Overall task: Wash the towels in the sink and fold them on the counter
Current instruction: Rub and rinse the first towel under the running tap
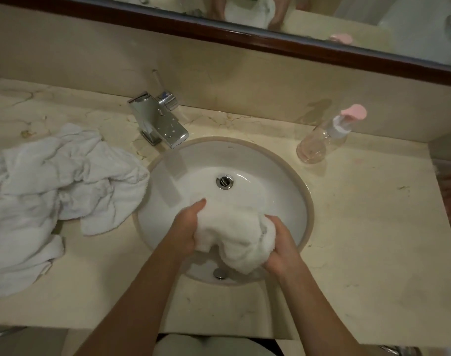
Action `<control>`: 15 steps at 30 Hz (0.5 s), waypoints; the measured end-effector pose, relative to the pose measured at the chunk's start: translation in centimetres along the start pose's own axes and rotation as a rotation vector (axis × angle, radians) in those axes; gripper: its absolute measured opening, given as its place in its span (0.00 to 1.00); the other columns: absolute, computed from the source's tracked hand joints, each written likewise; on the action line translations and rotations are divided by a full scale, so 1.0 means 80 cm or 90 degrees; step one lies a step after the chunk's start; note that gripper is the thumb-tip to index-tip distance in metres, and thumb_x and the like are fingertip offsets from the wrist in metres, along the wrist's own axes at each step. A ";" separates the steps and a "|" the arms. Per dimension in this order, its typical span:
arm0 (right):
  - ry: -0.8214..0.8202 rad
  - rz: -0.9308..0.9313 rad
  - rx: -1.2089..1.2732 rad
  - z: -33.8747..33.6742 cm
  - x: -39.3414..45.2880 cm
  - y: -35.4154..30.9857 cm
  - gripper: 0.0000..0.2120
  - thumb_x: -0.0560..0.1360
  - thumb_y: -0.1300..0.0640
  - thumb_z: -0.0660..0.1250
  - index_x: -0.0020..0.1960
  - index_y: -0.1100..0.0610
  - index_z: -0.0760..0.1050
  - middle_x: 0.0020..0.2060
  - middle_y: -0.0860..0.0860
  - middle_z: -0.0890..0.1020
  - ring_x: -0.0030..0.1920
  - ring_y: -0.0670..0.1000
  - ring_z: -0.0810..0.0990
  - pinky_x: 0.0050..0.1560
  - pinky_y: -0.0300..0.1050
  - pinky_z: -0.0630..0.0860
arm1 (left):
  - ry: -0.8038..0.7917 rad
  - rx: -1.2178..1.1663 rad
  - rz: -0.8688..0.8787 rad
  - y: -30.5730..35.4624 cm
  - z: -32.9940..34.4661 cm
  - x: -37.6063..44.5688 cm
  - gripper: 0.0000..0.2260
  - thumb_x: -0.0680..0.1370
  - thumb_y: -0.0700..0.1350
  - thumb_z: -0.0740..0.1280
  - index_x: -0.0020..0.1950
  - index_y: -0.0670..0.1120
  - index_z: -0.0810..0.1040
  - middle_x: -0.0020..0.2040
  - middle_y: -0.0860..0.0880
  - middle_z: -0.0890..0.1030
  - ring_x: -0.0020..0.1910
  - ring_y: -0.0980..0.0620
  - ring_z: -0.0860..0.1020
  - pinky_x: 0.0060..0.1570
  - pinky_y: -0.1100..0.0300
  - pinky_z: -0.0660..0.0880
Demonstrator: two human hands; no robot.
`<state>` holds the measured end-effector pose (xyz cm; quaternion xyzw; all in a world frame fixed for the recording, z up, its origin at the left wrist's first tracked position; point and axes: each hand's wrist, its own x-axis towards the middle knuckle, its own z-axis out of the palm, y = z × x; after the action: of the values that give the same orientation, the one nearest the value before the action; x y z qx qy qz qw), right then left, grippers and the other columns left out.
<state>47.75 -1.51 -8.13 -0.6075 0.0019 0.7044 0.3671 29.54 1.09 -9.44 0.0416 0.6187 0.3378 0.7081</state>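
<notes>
White terry towel [234, 232] is hanging bunched between both hands over the near half of the round sink [291, 176]. The left hand [187, 228] is gripping its left end with fingers curled under the cloth and thumb lying on top; the right hand [279, 249] is clutching the right end, fingers wrapped into the folds. Beyond them the drain [224, 181] is sitting in the far part of the basin. A chrome faucet [159, 120] is standing at the far left rim. Crumpled white towels [52, 191] are lying on the counter [360, 240] to the left, one corner reaching the sink's edge. A clear pump bottle [324, 138] with a pink top is lying tilted on the far right.
</notes>
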 end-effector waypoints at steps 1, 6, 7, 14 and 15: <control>-0.034 -0.027 -0.023 0.006 0.000 -0.007 0.13 0.77 0.56 0.65 0.53 0.65 0.80 0.44 0.59 0.85 0.44 0.56 0.86 0.53 0.51 0.78 | 0.058 0.097 0.070 0.010 0.000 0.011 0.15 0.82 0.48 0.64 0.62 0.40 0.79 0.50 0.44 0.84 0.51 0.43 0.82 0.58 0.50 0.76; 0.005 -0.300 -0.438 0.065 -0.010 -0.017 0.24 0.81 0.42 0.61 0.69 0.58 0.71 0.66 0.62 0.67 0.62 0.48 0.77 0.59 0.42 0.73 | 0.083 0.445 0.198 0.031 0.048 -0.015 0.28 0.83 0.62 0.49 0.65 0.44 0.78 0.57 0.43 0.82 0.57 0.45 0.79 0.59 0.55 0.72; 0.045 -0.328 -0.416 0.078 -0.005 -0.022 0.22 0.83 0.42 0.59 0.69 0.57 0.72 0.59 0.52 0.79 0.60 0.49 0.77 0.57 0.42 0.74 | 0.065 0.494 0.229 0.021 0.064 -0.030 0.29 0.83 0.62 0.47 0.65 0.45 0.79 0.58 0.43 0.81 0.59 0.44 0.78 0.62 0.53 0.72; 0.036 -0.384 -0.473 0.112 0.005 -0.001 0.16 0.84 0.51 0.54 0.52 0.61 0.75 0.45 0.53 0.79 0.50 0.54 0.79 0.58 0.54 0.74 | 0.068 0.684 0.230 0.041 0.049 0.005 0.17 0.85 0.50 0.51 0.73 0.48 0.64 0.63 0.39 0.78 0.60 0.40 0.77 0.60 0.49 0.74; 0.043 -0.411 -0.487 0.113 0.005 -0.006 0.16 0.84 0.52 0.54 0.49 0.61 0.74 0.42 0.52 0.78 0.47 0.53 0.77 0.56 0.53 0.73 | 0.053 0.640 0.241 0.040 0.049 0.005 0.17 0.85 0.53 0.50 0.70 0.48 0.67 0.63 0.41 0.79 0.59 0.42 0.78 0.60 0.49 0.74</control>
<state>40.25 3.11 -5.86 -0.6905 -0.4330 0.4852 0.3168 31.68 5.15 -7.33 0.4731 0.7131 0.1227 0.5026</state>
